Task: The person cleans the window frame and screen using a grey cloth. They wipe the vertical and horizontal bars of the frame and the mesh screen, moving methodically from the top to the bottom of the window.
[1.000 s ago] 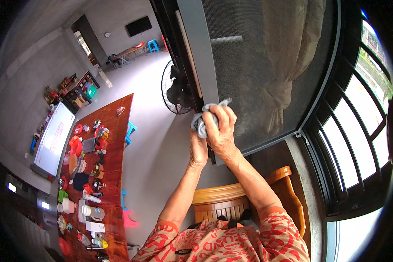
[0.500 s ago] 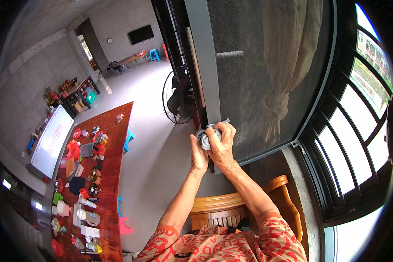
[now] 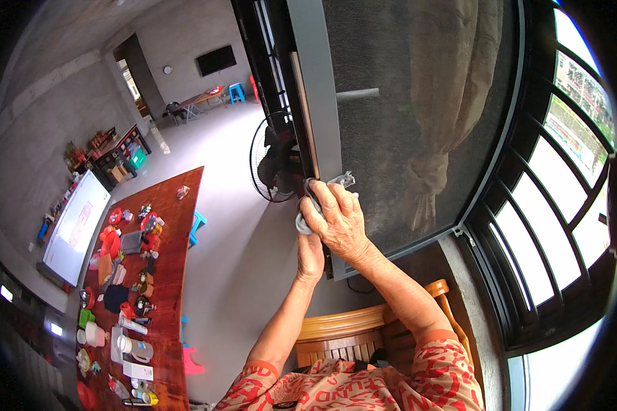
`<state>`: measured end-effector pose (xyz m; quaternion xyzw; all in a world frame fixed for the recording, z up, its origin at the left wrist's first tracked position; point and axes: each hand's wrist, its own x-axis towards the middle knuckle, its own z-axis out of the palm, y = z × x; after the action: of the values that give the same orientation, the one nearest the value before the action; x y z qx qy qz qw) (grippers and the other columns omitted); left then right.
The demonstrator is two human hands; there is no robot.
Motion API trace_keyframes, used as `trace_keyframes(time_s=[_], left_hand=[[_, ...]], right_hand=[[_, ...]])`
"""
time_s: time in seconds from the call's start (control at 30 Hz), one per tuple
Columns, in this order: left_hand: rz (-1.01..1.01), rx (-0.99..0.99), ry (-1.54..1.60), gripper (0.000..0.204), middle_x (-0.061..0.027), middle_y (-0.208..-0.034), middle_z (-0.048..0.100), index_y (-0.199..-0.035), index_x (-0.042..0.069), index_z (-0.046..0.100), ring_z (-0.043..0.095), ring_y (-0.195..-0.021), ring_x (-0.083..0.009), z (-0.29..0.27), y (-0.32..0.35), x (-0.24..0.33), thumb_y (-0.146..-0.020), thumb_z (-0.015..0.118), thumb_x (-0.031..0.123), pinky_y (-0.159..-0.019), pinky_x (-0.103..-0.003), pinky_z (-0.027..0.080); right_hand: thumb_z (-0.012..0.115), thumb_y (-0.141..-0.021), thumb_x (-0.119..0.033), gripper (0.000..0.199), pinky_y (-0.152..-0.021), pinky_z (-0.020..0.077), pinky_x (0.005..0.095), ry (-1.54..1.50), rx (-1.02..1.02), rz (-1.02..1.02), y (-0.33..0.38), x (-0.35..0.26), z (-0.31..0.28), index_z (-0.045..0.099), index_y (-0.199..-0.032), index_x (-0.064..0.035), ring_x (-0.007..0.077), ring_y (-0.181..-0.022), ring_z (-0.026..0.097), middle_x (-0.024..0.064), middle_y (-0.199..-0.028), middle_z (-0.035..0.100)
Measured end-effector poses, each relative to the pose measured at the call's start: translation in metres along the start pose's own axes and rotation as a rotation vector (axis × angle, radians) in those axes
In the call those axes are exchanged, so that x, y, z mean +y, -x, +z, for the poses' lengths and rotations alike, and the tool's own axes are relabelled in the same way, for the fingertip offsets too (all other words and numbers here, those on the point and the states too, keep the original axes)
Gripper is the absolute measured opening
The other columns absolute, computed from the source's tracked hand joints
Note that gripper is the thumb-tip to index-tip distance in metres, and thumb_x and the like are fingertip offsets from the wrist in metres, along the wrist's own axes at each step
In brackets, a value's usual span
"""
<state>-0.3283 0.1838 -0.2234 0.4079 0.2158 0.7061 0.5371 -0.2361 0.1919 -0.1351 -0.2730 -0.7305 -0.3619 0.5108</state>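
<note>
A grey cloth [image 3: 304, 222] is bunched against the edge of the grey window frame [image 3: 328, 130]. My right hand [image 3: 339, 220] is closed over the cloth, its fingers bent round the frame's edge, and a crumpled end sticks out above the knuckles. Just below and to the left, my left hand [image 3: 310, 259] is raised against the same edge. Its fingers are mostly hidden behind the cloth and my right hand. Right of the frame stretches a dark mesh screen [image 3: 380, 164], with a tan curtain [image 3: 439, 137] showing through it.
A wooden chair [image 3: 343, 325] stands close in front of me. On the left is a red-brown table [image 3: 175, 274] crowded with household items. A black fan [image 3: 274, 157] stands beyond the frame. Black window bars [image 3: 528, 219] are on the right, and a white chest [image 3: 82, 229] is at far left.
My right hand and the cloth have shifted slightly left across the frame's edge. The right hand now covers more of the left hand's fingers. The view has tilted a little.
</note>
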Motion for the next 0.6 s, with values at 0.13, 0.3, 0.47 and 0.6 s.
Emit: trace_keyframes(time_s=[0.13,0.3,0.47,0.6], left_hand=[[-0.102,-0.027,0.077,0.061,-0.0068,-0.142,0.039,-0.142,0.007,0.033,0.032,-0.134,-0.0183,-0.009,0.000,0.002,-0.100,0.025,0.051,-0.114,-0.035,0.023],[0.194,-0.021,-0.286,0.063,-0.0109,-0.148,0.034,-0.147,0.004,0.025,0.030,-0.137,-0.0242,0.014,-0.013,0.034,-0.100,0.037,0.044,-0.114,-0.037,0.018],[0.316,-0.117,-0.389,0.063,-0.0110,-0.152,0.025,-0.150,0.005,0.014,0.025,-0.139,-0.0242,0.045,-0.024,0.051,-0.100,0.038,0.036,-0.116,-0.039,0.011],[0.179,-0.128,-0.422,0.076,-0.0124,-0.151,0.026,-0.150,0.004,0.006,0.025,-0.139,-0.0224,0.051,-0.027,0.052,-0.099,0.040,0.048,-0.114,-0.036,0.020]], right_hand=[[0.064,-0.069,-0.013,0.031,-0.082,0.0452,0.0373,-0.165,-0.079,-0.003,0.019,0.003,-0.003,0.059,-0.100,-0.0091,0.0259,-0.094,0.052,0.0084,-0.108,0.056],[0.068,-0.055,0.005,0.045,-0.078,0.0453,0.0441,-0.302,0.056,0.360,0.011,0.014,-0.028,0.059,-0.099,-0.0035,0.0335,-0.093,0.052,0.0175,-0.100,0.052],[0.060,-0.056,0.014,0.060,-0.087,0.0394,0.0442,-0.212,0.237,0.624,-0.039,0.029,-0.022,0.053,-0.113,-0.0024,0.0377,-0.101,0.046,0.0199,-0.109,0.049],[0.066,-0.061,0.000,0.059,-0.093,0.0350,0.0447,-0.430,0.185,0.731,-0.038,0.007,-0.015,0.048,-0.118,-0.0004,0.0371,-0.107,0.043,0.0195,-0.114,0.049]])
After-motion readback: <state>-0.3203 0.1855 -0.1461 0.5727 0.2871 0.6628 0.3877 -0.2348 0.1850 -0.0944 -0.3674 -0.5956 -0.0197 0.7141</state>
